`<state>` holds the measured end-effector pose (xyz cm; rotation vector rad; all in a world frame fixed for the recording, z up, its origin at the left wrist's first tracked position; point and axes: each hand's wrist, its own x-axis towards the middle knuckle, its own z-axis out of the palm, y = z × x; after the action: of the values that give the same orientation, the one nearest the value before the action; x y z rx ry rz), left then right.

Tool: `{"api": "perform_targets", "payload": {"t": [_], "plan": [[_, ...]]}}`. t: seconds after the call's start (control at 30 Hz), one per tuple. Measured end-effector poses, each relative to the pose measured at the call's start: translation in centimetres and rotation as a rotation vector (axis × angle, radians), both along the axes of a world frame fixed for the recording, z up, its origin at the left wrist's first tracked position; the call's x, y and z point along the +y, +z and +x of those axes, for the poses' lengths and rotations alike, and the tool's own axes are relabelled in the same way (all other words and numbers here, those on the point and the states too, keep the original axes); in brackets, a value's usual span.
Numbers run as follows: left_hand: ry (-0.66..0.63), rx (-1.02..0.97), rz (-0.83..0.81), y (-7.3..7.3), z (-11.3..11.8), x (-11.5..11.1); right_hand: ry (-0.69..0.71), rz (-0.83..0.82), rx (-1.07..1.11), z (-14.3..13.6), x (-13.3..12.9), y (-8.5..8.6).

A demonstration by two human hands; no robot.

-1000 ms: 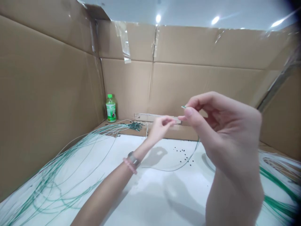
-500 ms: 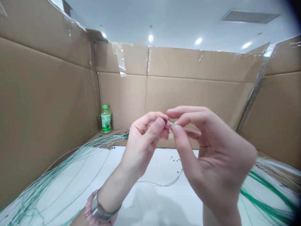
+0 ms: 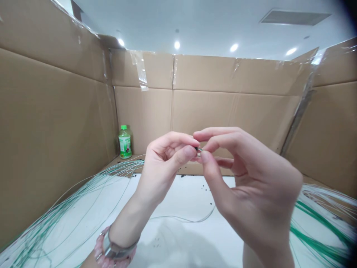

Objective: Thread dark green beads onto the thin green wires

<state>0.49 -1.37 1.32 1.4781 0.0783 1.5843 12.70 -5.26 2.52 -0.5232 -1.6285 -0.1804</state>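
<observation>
Here, the left hand [image 3: 166, 162] is pinching a tiny black piece [image 3: 196, 148], and the right hand [image 3: 251, 182] is pinching a green wire [image 3: 200, 150] just beside it; a wobble could be shaking either loose.

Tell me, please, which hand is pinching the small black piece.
The left hand, with the pink bracelet at its wrist, pinches the black piece; the right hand pinches the green wire instead.

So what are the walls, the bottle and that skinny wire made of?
Brown walls: matte cardboard, by the look of their fold lines and tape.
Green bottle: probably smooth plastic, as its shoulder looks see-through.
Thin wire: perhaps coated in smooth plastic, going by its green colour; I can't see inside.
</observation>
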Motion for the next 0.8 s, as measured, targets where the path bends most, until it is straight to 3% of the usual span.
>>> {"api": "perform_targets", "payload": {"t": [0.4, 0.8], "plan": [[0.025, -0.009, -0.017, 0.18, 0.02, 0.15, 0.001, -0.029, -0.040, 0.38, -0.33, 0.06], [0.048, 0.003, 0.080, 0.02, 0.11, 0.12, -0.018, -0.009, -0.038, 0.32, -0.52, 0.10]]}}
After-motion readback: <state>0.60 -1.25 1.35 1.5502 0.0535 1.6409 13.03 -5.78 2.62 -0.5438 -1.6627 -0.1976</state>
